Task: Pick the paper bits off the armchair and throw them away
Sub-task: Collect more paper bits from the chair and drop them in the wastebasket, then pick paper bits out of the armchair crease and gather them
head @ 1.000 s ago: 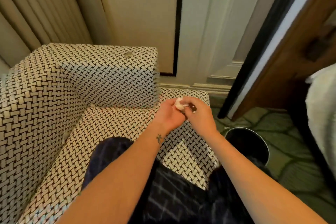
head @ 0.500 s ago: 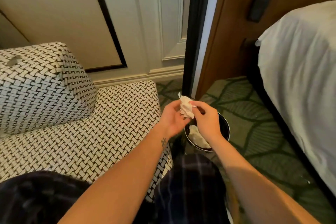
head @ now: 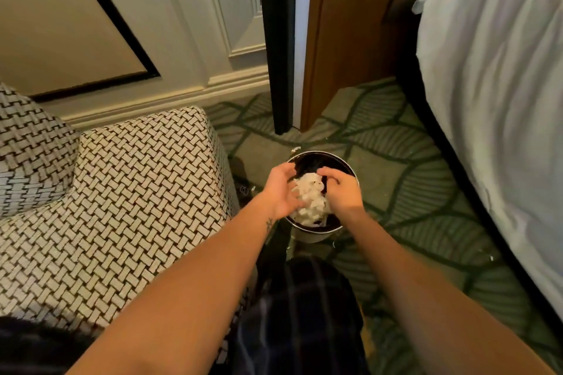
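In the head view, both hands are over the mouth of a small round bin (head: 316,236) that stands on the green patterned carpet (head: 405,167), just beside the right edge of the armchair (head: 137,192). The left hand (head: 281,188) is open with the palm turned toward the right, the fingers loosely curved, and white crumpled paper bits (head: 309,201) lie against it. The right hand (head: 342,192) is half closed, its fingers bent down over the top of the same paper. I cannot tell if either hand really grips the paper or only touches it. The paper heap is inside the bin's rim, filling much of its near part; the far part of the bin is dark. A few small white scraps (head: 295,149) lie on the carpet just behind the bin. The seat of the armchair, with its black and white woven pattern, shows no paper. A bed with white sheet (head: 493,100) is at the right, well apart from the bin
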`<state>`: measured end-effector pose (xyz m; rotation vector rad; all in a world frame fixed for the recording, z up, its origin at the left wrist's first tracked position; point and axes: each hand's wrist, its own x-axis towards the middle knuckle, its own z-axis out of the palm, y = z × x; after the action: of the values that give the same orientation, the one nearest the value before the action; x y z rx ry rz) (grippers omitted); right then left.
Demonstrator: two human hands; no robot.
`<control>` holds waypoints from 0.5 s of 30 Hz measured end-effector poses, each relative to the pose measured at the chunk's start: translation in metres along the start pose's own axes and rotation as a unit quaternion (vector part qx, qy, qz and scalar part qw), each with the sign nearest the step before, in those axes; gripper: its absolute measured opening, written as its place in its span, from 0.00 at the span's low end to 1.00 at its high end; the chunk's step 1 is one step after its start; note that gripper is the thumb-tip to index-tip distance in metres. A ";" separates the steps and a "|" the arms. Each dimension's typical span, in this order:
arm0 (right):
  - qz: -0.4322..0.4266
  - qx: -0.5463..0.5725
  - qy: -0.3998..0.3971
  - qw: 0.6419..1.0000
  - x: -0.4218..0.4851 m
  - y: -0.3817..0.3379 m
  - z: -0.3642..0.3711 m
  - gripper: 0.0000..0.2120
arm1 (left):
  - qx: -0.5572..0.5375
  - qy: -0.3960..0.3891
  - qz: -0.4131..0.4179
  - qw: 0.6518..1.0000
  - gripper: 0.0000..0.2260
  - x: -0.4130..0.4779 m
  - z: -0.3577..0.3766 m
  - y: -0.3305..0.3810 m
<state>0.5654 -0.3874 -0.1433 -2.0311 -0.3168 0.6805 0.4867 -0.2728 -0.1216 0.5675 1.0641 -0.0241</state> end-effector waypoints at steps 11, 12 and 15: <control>0.043 0.176 -0.075 0.981 -0.072 -0.081 -0.004 0.15 | -0.046 -0.051 0.070 0.995 0.24 -0.093 -0.022 0.011; 0.040 0.184 -0.088 0.978 -0.080 -0.092 0.000 0.14 | -0.054 -0.061 0.075 0.994 0.24 -0.103 -0.027 0.014; 0.011 0.180 -0.124 0.976 -0.111 -0.127 0.018 0.13 | -0.054 -0.073 0.116 0.989 0.22 -0.136 -0.056 0.024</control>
<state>0.4704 -0.3601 -0.0051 -1.6094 -0.2910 0.9370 0.3800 -0.2605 -0.0183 0.5796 0.8472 0.1917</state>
